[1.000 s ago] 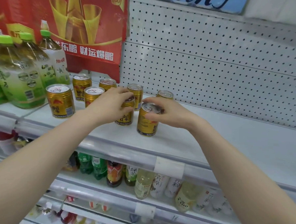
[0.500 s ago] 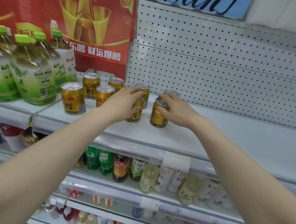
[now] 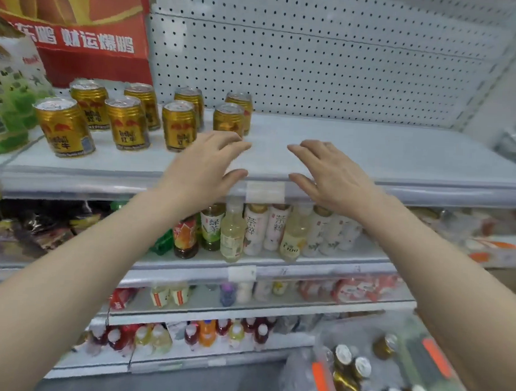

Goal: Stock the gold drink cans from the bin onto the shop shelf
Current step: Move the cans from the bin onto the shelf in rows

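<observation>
1. Both hands were over the front lip of the shop shelf, palms down, w/ nothing in either.
2. Left hand: fingers spread & lightly curled, thumb out toward the price-tag strip; empty. Its fingertips sat just in front of the nearest can, apparently not touching it.
3. Right hand: same pose, mirrored; fingers spread, thumb pointing left, empty.
4. Gap between the two hands showed bare shelf & a white price label on the shelf edge.
5. Gold drink cans stood upright on the shelf's left part, eight of them, in two rows of four running back-right; front-left can closest to the edge.
6. Left of the cans: big green-label bottles, only partly in frame. Behind: a red & gold poster against the white pegboard.
7. Right side of that shelf was mostly bare; something clear & blurry at the far right, couldn't tell what.
8. Next shelf down: small drink bottles, tea-type labels, packed side by side. Lower shelves held more bottles, too blurred to name.
9. Bottom right: the bin, w/ more gold cans inside, silver tops up; the right forearm cut across part of it.
</observation>
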`<state>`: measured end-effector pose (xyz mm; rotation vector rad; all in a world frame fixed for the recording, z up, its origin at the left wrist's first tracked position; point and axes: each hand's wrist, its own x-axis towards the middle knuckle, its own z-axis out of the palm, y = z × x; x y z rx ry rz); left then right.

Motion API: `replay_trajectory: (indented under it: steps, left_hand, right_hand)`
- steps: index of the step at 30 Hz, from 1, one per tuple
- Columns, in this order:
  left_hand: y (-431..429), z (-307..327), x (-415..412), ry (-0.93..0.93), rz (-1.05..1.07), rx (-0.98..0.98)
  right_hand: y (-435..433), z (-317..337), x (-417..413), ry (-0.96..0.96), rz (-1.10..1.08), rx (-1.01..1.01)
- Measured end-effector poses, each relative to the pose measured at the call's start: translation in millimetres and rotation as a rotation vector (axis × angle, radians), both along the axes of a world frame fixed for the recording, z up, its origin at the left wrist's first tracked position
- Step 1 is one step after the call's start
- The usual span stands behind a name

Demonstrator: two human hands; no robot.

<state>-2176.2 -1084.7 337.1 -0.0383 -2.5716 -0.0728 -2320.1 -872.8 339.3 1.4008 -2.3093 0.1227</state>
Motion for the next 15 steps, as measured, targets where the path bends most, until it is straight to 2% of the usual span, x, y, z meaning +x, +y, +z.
replay_trajectory:
  steps: [8,15]
  left_hand:
    - [123.1,-83.8,-3.7,-0.061,-0.272,0.073]
    - [235.0,-197.7,-31.4,-0.302,-0.345,0.164]
  right_hand:
    - [167.0,-87.2,43.6,-0.05,-0.198,0.008]
    - [287.6,-199.1,50.7,-0.281,-0.332,0.061]
